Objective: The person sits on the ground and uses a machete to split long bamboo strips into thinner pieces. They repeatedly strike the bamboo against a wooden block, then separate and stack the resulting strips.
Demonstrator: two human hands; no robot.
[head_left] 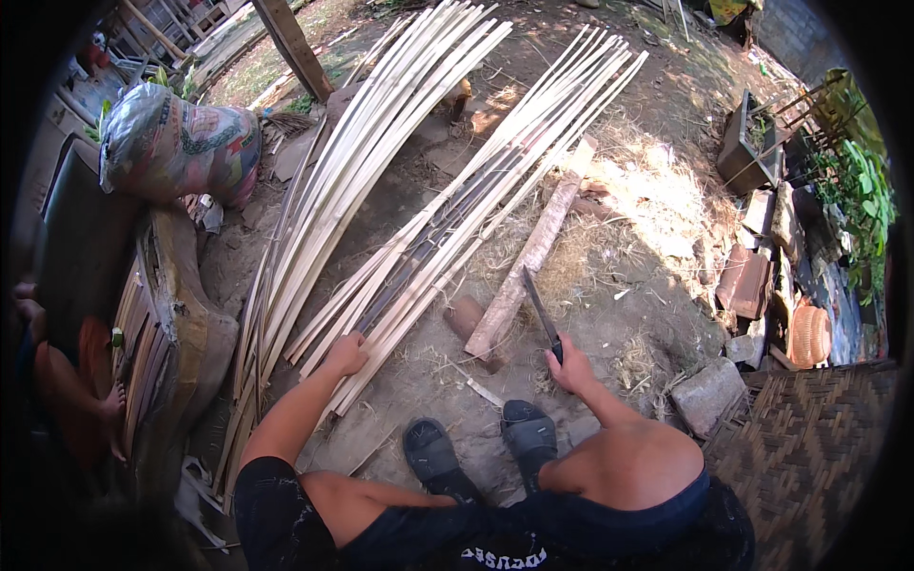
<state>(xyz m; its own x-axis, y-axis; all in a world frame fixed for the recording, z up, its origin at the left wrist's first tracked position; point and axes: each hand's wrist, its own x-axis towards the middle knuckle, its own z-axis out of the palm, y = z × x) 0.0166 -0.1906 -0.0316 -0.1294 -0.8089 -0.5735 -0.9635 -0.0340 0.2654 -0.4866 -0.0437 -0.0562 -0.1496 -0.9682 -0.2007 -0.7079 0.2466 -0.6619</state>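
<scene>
We see a bundle of pale split bamboo strips lying flat on the bare ground, long, thin and slightly fanned, running up and away from our left grip, which rests on their near ends. In our right grip we hold a long dark knife, blade pointing up and away from the fist, tilted a little leftward toward the strips, well apart from the left grip.

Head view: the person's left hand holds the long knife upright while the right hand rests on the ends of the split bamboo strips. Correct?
Not quite: the hands are swapped. In the head view the right hand holds the long knife, while the left hand rests on the ends of the split bamboo strips.
</scene>
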